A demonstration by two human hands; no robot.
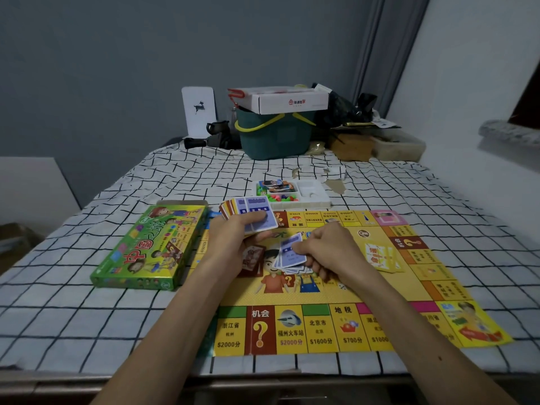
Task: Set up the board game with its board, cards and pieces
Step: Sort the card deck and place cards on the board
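Observation:
The yellow game board (321, 325) lies unfolded on the checked cloth in front of me. My left hand (230, 241) grips a fanned stack of cards (254, 213), purple and red-backed, above the board's far left part. My right hand (330, 249) pinches a few purple cards (290, 254) over the board's middle. A brown card (252, 260) lies on the board under my left hand. The white insert tray (314, 200) beyond the board holds coloured plastic pieces (277, 197) and a small pack of cards (277, 185).
The green game box (146, 252) lies left of the board. At the back stand a teal basket (274, 135) with a white carton on top, a white panel, black bags and boxes. A white wall runs along the right.

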